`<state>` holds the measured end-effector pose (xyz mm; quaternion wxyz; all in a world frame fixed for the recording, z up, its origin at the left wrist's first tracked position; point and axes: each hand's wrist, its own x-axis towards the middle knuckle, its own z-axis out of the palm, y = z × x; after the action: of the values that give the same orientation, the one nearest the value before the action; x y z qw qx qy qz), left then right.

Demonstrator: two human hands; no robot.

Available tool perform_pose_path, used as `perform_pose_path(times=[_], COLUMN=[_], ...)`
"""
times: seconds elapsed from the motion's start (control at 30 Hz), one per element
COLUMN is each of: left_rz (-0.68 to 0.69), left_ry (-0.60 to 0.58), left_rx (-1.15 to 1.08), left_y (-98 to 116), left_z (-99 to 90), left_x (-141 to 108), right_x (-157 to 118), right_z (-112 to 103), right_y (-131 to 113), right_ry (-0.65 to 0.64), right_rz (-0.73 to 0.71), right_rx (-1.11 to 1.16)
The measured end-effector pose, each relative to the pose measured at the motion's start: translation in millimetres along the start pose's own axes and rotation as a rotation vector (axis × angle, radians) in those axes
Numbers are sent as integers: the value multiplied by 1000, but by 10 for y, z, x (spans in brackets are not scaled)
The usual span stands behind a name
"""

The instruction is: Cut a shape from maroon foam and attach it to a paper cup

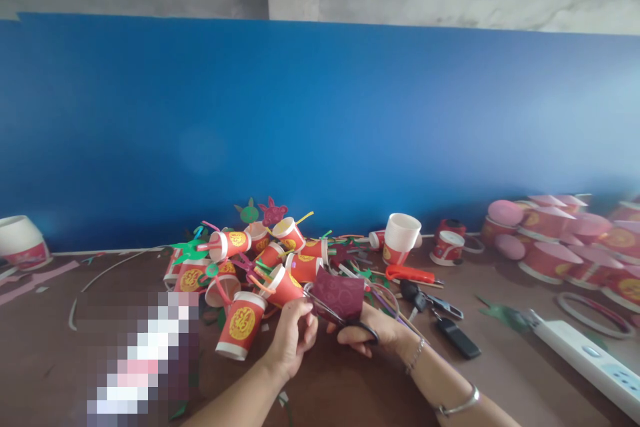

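My right hand is closed on a pair of scissors with black handles. The blades point left, lying across the lower part of a maroon sheet of paper with faint drawn outlines. My left hand is closed in a pinch at the paper's left edge, close to the blade tips. Directly beyond my hands lies a heap of red-and-white paper cups, one of them a tilted cup with a yellow emblem. Coloured strips stick out of the cups, and a green cut-out lies among them.
A white cup stack stands right of the heap. Nearby lie an orange-red cutter, keys and a black fob. A white power strip and pink-topped cups occupy the right. A blue panel rises behind.
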<state>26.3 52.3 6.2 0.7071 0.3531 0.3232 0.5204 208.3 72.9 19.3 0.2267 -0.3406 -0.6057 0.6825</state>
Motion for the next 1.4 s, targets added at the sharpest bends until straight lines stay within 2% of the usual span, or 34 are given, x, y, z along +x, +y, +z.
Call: perform_pose_path(times=[0.17, 0.47, 0.67, 0.8, 1.13, 1.4], left_rz=[-9, 9, 15, -9, -6, -2], left_ry=[-16, -24, 91, 143, 40, 36], left_rx=[0, 50, 214, 216, 162, 133], left_y=[3, 7, 5, 27, 60, 42], left_z=[-7, -4, 48, 71, 50, 39], left_x=[15, 10, 3, 0, -4, 6], right_x=[-3, 0, 11, 14, -4, -19], right_z=[-29, 17, -8, -11, -16, -48], right_y=[55, -4, 44, 57, 8, -13], right_ry=[2, 19, 13, 7, -21, -18], right_rz=[4, -4, -40, -21, -11, 2], right_rx=[36, -7, -6, -5, -23, -70])
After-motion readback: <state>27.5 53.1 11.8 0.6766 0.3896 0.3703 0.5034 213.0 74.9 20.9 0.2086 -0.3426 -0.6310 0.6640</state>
